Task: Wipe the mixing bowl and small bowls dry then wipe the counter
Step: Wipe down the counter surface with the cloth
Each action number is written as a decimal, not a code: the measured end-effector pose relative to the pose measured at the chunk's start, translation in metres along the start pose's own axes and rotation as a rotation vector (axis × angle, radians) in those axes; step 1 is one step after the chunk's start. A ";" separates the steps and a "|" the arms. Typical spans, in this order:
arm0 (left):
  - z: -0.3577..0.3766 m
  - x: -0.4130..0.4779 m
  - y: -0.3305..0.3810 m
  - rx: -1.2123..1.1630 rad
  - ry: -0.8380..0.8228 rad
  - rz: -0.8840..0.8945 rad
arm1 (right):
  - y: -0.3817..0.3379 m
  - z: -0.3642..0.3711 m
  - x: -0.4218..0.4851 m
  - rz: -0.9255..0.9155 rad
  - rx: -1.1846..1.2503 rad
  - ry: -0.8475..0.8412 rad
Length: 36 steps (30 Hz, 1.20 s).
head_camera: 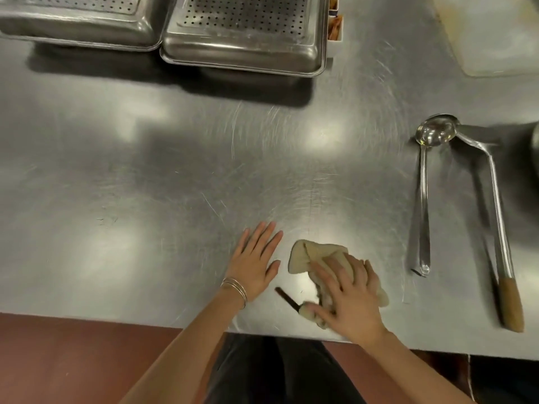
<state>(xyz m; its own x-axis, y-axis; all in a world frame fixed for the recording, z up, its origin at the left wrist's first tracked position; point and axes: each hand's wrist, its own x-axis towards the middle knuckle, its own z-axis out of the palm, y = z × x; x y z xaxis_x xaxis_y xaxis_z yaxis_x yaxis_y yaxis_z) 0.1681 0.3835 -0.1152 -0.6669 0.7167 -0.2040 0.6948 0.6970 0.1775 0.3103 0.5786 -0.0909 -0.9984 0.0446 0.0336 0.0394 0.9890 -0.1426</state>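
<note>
Pressing the beige cloth [303, 255] onto the steel surface [175, 185] with the right hand [347, 298], fingers spread on top of it, close to the front edge. Resting the left hand [256, 263] flat just beside, fingers straight, holding nothing. No bowls seen for certain. Probably wiping the surface now. Could knock the ladle [423, 199] and the wooden-handled utensil [511, 304] with a wide stroke to the right. Could also push the small dark strip [287, 298] by the cloth over the edge.
</note>
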 end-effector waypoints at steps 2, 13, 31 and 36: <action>-0.004 -0.006 -0.006 0.005 0.018 0.029 | 0.023 0.001 0.010 -0.077 -0.031 0.014; -0.005 -0.101 -0.086 0.003 0.084 -0.231 | -0.084 0.024 0.119 0.202 0.062 0.078; -0.031 -0.160 -0.242 -0.054 0.112 -0.088 | -0.254 0.047 0.193 0.488 0.015 0.120; -0.050 -0.192 -0.317 -0.095 0.167 -0.191 | -0.345 0.072 0.140 0.029 0.050 0.089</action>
<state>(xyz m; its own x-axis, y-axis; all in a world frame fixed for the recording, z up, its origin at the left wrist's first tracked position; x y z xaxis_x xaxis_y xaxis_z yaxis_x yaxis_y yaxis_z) 0.0621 0.0259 -0.0841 -0.8241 0.5606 -0.0817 0.5292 0.8132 0.2420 0.1539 0.2333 -0.1077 -0.9894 0.0873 0.1160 0.0636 0.9789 -0.1942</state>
